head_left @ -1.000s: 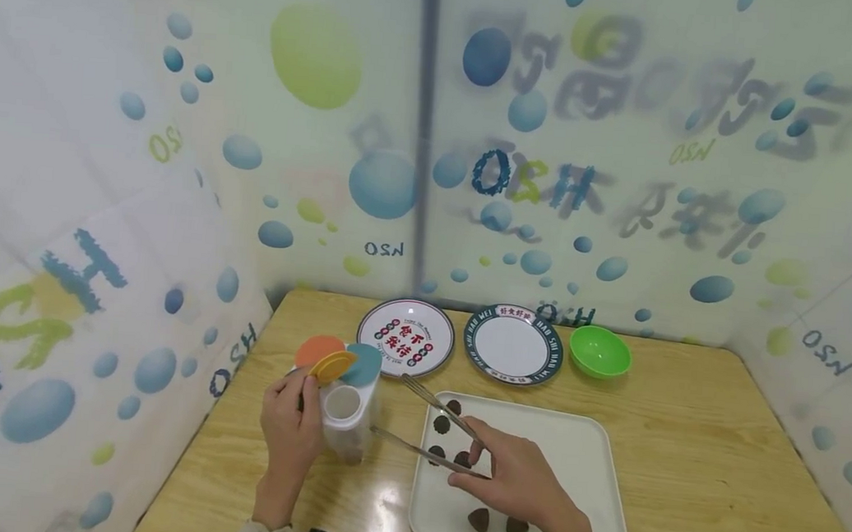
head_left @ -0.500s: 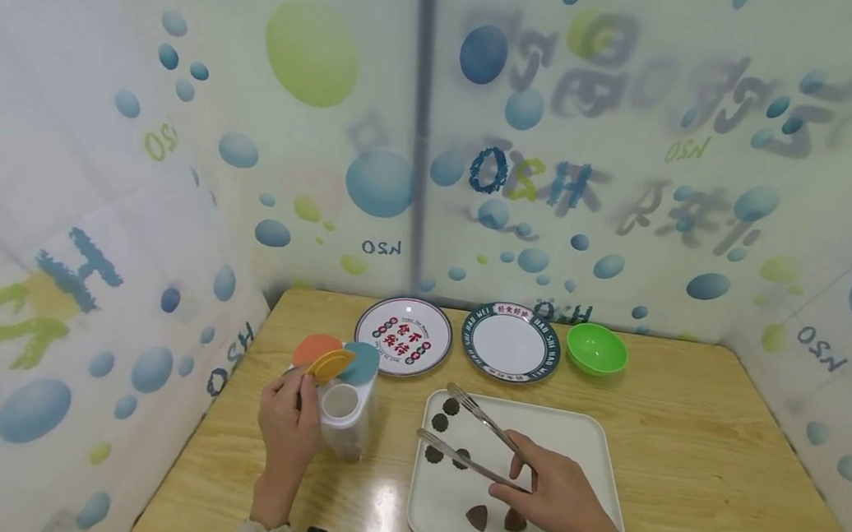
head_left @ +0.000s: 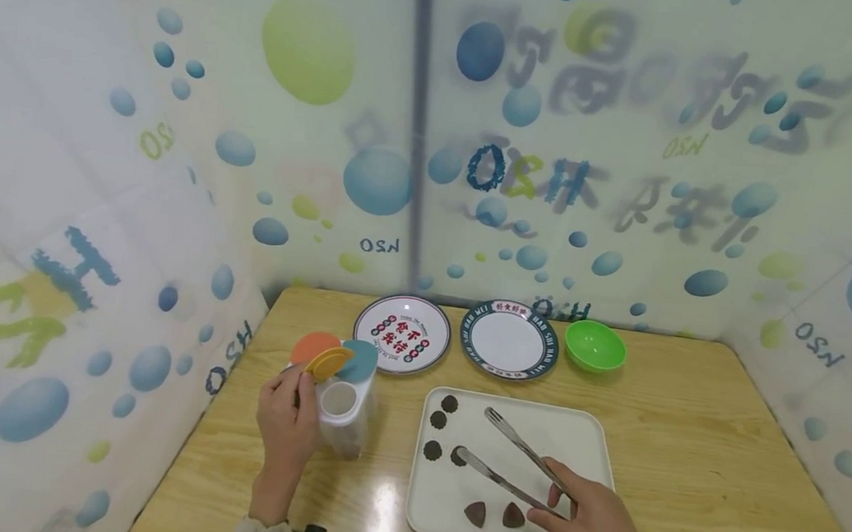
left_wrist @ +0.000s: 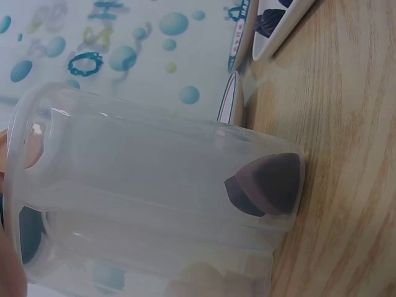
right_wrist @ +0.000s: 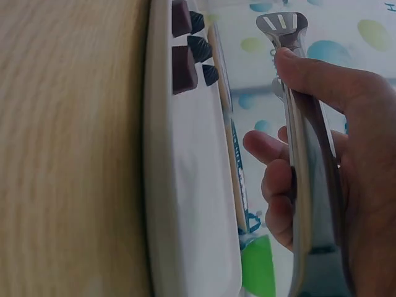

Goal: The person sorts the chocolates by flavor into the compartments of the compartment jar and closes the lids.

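Four dark round pieces (head_left: 433,450) lie on the tray (head_left: 585,438) in the head view, one partly covered by a tip of the tongs (head_left: 529,454). The right hand (head_left: 597,513) grips the tongs, their two arms spread apart with nothing between the tips; its forearm runs off the bottom edge. Two triangular brown pieces (head_left: 475,514) lie on the tray to the left of this hand. The left hand (head_left: 287,421) pinches a raised yellow lid (head_left: 328,364) on the clear container (head_left: 346,435), which stands just beside that hand on the surface (head_left: 687,457).

In the left wrist view, only a sliver of the left hand shows. Dark brown shapes (left_wrist: 272,185) appear through the container's cloudy wall, near its base; whether they are one piece or two I cannot tell. Paler shapes are blurred.

The right wrist view shows fingers wrapped around the tongs, whose lower end is cut off, as is the green bowl (right_wrist: 258,266).
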Motion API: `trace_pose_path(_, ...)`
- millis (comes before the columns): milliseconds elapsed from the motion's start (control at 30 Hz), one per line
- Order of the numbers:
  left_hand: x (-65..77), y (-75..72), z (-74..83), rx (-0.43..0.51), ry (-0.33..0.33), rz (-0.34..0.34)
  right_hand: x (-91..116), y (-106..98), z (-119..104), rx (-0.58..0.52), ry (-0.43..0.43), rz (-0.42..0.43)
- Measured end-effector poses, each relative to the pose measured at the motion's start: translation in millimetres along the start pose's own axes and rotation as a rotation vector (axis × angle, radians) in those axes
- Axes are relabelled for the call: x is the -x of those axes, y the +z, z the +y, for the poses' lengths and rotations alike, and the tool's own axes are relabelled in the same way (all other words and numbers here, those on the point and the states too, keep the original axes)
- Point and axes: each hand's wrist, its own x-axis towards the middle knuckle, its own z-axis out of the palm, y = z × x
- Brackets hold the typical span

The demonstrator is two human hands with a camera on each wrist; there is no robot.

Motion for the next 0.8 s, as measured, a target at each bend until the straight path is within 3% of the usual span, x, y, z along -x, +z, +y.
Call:
trace_pose_path(200, -0.2, 0.3, 0.3, 0.001, 0.002, -0.006, 10.2, -2.3, 12.1, -0.006, 0.101, -0.06)
trace_pose_path(500, 1.2, -2.1, 1.1, -0.013, -0.021, -0.008, 32.2, -10.8, 25.5, 0.031, 0.098, -0.088)
trace_pose_path(800, 1.2, -1.2, 2.0, -0.01, -0.023, 0.005, 44.1, -14.0, 37.7, -0.015, 0.216, -0.205)
